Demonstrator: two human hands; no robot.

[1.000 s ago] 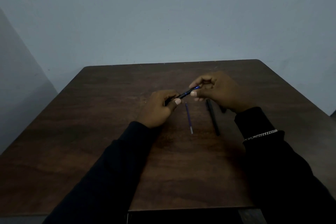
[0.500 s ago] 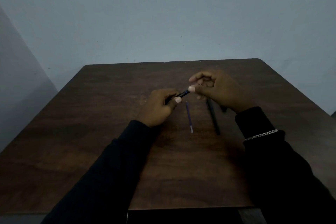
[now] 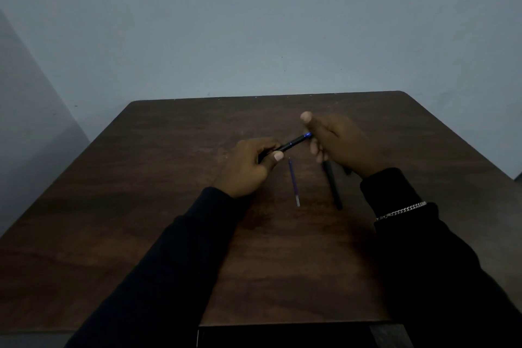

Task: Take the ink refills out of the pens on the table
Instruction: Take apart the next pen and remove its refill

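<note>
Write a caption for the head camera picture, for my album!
Left hand holds a dark pen above the wooden table; one refill lies on it.

Dark brown wooden counter (image 3: 158,206), rounded far-right corner, faint grain. Plain pale blue-grey wall (image 3: 254,22) close behind far edge. Darker side wall (image 3: 25,110) at left. Dim, even light.

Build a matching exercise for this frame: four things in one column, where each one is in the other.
Things:
1 blue-tipped pen
2 loose refill
3 black pen
4 bracelet

Places:
A flat on the table, fully in view
B at the right wrist
C held in the left hand
D on the table, far end hidden behind the right hand

Pairs: 1-C, 2-A, 3-D, 4-B
</note>
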